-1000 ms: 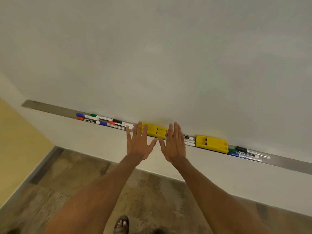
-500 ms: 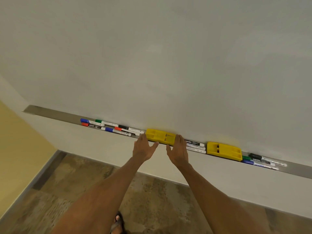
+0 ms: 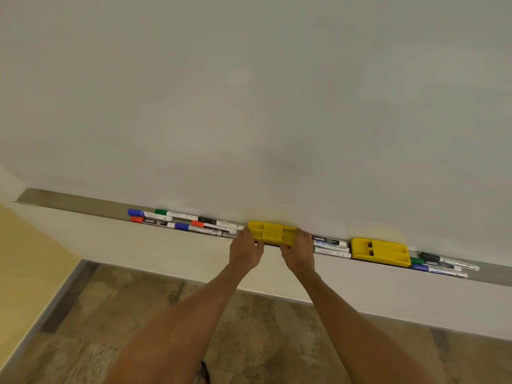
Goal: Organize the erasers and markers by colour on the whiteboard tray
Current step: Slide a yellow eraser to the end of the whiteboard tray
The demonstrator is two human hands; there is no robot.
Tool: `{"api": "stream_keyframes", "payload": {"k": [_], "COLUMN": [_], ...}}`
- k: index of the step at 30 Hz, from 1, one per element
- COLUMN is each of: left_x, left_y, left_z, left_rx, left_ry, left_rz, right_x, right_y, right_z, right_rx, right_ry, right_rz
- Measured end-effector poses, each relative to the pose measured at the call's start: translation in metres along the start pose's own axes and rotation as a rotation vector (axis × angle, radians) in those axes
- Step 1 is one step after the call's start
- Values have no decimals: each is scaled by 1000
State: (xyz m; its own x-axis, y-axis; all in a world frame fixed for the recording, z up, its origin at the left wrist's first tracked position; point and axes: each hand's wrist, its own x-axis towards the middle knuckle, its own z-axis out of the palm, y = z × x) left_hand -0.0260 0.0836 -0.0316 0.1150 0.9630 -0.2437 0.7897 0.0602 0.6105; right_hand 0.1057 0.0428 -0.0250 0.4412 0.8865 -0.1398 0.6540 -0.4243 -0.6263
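Both forearms extended forward. Left hand and right hand grip opposite ends of yellow eraser (fingers curled).

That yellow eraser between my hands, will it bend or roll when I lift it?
Probably stiff: the yellow eraser looks like moulded plastic with slots. Its flat, blocky shape shouldn't roll, unlike the markers beside it. Likely light, seemingly hollow.

Likely a classroom or meeting room: a wide wall whiteboard with a metal tray holding markers and erasers.
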Motion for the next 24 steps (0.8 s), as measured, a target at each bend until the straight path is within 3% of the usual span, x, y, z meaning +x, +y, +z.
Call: {"api": "stream_keyframes", "payload": {"k": [12,24], "left_x": [6,8], "left_y": [-7,-36], "left_z": [-4,-58], "left_rx": [-132,-146], "left_ry": [83,288], "left_rz": [50,28], "right_x": [1,-12], "right_y": [-6,-50], "right_z": [5,39], "right_rx": [116,238], "right_ry": [73,194], "right_rz": [54,-40]}}
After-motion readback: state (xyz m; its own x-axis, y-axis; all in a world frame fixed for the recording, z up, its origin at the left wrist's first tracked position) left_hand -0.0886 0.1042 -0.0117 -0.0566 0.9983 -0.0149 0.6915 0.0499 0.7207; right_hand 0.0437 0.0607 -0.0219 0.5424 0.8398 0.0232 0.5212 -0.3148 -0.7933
